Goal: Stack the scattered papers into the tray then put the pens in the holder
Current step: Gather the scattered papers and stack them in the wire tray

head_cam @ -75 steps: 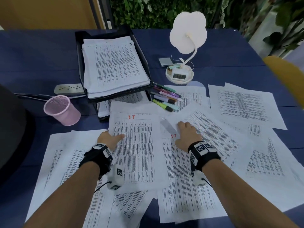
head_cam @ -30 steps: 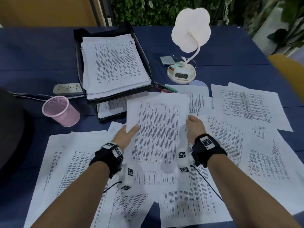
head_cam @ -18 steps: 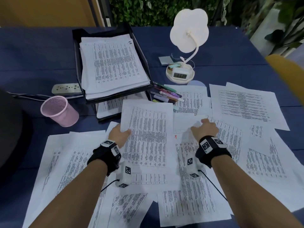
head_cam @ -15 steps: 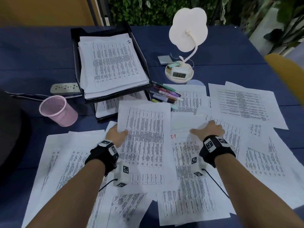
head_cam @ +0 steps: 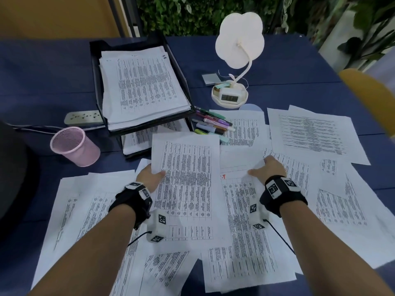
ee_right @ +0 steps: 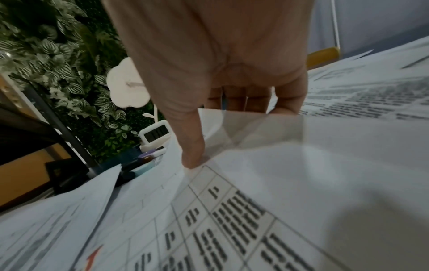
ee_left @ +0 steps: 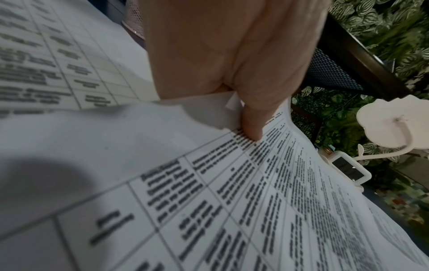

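My left hand (head_cam: 150, 176) grips the left edge of a printed sheet (head_cam: 186, 189), thumb on top, as the left wrist view shows (ee_left: 246, 119). That sheet lies over other scattered papers (head_cam: 320, 135). My right hand (head_cam: 267, 169) pinches the lifted upper corner of a sheet with a red mark (head_cam: 239, 210); in the right wrist view the thumb (ee_right: 192, 146) lies on top and the fingers go under the folded corner. The black tray (head_cam: 96, 82) at the back left holds a paper stack (head_cam: 143, 86). Several pens (head_cam: 211, 124) lie to its right. The pink mesh holder (head_cam: 74, 146) stands on the left.
A white flower-shaped lamp with a clock (head_cam: 230, 95) stands behind the pens. A power strip (head_cam: 83, 117) lies left of the tray. A yellow chair back (head_cam: 372, 99) is at the right edge and a dark rounded object (head_cam: 12, 167) at the left edge.
Both hands held the sheet up a second ago. My right hand let go, moved right and took the corner of the red-marked sheet. My left hand lowered its sheet slightly.
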Motion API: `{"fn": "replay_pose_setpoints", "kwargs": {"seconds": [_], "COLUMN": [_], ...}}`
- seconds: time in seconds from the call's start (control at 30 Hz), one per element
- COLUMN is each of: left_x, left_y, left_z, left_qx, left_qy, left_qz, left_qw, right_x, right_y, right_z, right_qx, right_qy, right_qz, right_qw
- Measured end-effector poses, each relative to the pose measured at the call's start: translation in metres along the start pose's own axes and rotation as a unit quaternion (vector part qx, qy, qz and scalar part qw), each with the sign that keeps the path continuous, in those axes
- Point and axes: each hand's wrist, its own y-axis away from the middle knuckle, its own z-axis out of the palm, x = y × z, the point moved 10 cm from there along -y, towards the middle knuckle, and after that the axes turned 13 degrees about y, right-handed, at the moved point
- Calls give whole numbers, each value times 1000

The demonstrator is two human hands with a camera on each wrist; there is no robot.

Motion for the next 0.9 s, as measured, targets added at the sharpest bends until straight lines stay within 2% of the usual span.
{"fn": "replay_pose_setpoints", "kwargs": {"seconds": [0.07,0.17,0.23,0.37,0.47,0.53,0.63,0.67,0.77,0.83,0.9], "left_x": [2,3,4,4,5,6,7,8,13,13,11], "left_y": [1,2,3,6,8,8,10,11,14,15,15], "left_z": [0,1,1,3,5,6,7,8,9,10,10], "left_qx": [-1,0,1,0,-2,-2,-4,-5,-11,-17,-24], "left_qy": [-9,-15,-12,-7,-14,-19,-26,-33,-65,-70,-64], "left_qz": [2,3,4,7,11,12,13,16,28,26,18], "left_qw": [1000,1000,1000,1000,1000,1000,1000,999,997,997,997], "right_x": [-7,-17,-20,-42,-60,-70,-84,-87,-87,-82,-77], "right_y": [5,12,14,23,34,47,74,82,108,113,111], "right_z": [-1,7,0,-51,-99,-132,-177,-190,-223,-232,-233], "right_qx": [-11,-68,-57,62,156,214,286,302,356,367,369], "right_qy": [6,83,86,56,41,-13,-155,-224,-388,-454,-498], "right_qz": [-17,-50,-53,-87,-105,-124,-190,-219,-293,-306,-298], "right_qw": [1000,993,993,993,981,969,926,900,798,752,726]}}
